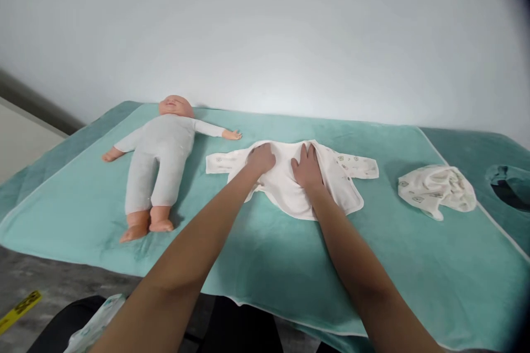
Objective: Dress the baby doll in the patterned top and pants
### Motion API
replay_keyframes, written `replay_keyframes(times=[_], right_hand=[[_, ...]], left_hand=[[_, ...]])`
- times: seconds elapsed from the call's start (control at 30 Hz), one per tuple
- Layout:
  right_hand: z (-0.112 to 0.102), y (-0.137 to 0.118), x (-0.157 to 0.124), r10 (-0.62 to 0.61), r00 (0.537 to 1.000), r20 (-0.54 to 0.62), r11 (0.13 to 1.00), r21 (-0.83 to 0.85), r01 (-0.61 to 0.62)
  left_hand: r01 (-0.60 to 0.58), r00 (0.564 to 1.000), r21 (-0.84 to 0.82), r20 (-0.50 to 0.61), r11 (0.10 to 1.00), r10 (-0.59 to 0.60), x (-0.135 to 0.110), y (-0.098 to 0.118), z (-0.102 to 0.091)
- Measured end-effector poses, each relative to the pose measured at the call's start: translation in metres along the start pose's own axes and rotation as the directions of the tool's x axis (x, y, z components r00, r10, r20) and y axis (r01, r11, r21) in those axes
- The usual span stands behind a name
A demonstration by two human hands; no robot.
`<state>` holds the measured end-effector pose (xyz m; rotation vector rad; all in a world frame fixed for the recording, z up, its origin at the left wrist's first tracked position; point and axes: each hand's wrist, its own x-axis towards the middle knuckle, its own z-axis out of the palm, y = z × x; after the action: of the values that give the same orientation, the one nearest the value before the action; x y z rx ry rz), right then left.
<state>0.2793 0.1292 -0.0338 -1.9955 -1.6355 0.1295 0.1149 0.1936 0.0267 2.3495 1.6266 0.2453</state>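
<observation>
A white baby shirt (285, 187) with a small print lies spread on the teal towel (256, 253), sleeves out to both sides. My left hand (260, 159) rests on its left shoulder part with fingers curled down onto the fabric. My right hand (307, 168) lies flat on the shirt's middle, fingers stretched out. A baby doll (159, 157) in a grey suit lies on its back to the left of the shirt, arms spread.
A crumpled white printed garment (436, 190) sits on the towel at the right. The padded table has a face hole (511, 187) at its far right end. A white wall stands behind. A packet (93, 328) lies low at the front left.
</observation>
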Motion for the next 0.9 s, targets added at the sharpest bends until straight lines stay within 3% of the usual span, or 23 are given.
replay_keyframes(times=[0.1, 0.37, 0.57, 0.8, 0.9], right_hand=[[-0.001, 0.003, 0.003, -0.005, 1.000, -0.017, 1.000, -0.026, 0.004], [0.005, 0.013, 0.012, 0.079, 0.992, 0.103, 0.995, -0.071, -0.072], [0.003, 0.012, 0.016, 0.067, 0.993, 0.093, 0.995, -0.076, -0.060], [-0.002, 0.021, 0.023, 0.013, 1.000, 0.016, 0.997, -0.075, -0.012], [-0.003, 0.023, 0.025, 0.023, 1.000, 0.018, 0.997, -0.080, -0.021]], left_hand=[[-0.040, 0.996, 0.029, -0.079, 0.999, 0.043, -0.003, -0.008, 0.008], [-0.122, 0.989, 0.113, -0.075, 0.986, 0.131, 0.002, -0.027, 0.045], [-0.162, 0.986, 0.171, -0.019, 0.972, 0.168, -0.009, -0.026, 0.036], [-0.161, 0.967, 0.177, -0.171, 0.971, 0.191, -0.030, -0.019, 0.029], [-0.149, 0.970, 0.186, -0.162, 0.971, 0.180, -0.028, -0.018, 0.031]])
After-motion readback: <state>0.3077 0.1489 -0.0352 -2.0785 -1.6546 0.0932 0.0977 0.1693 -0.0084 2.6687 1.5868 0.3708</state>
